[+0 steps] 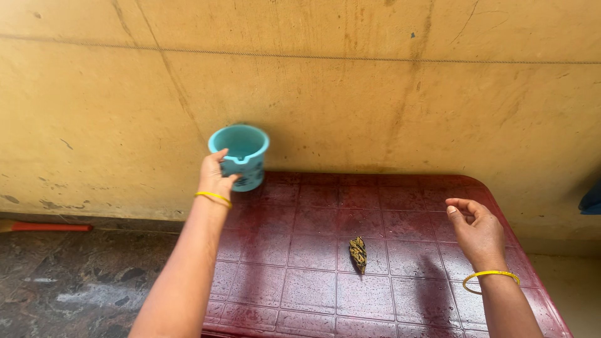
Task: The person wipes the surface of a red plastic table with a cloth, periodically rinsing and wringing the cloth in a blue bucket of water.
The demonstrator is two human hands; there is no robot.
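Observation:
My left hand (215, 176) grips a teal plastic mug (240, 154) by its side, holding it at the far left corner of a dark red plastic table (300, 281). The mug's open top faces me. My right hand (476, 230) hovers above the table's right side with its fingers loosely curled and nothing in it. A small brown and yellow dried leaf or pod (358, 253) lies on the wet tabletop between my two arms, nearer the right hand. Both wrists wear yellow bangles.
A stained yellow wall (350, 81) rises right behind the table. Dark wet stone floor (75, 281) lies to the left, with a red-handled tool (44, 226) along the wall's base. Something blue (591, 200) shows at the right edge.

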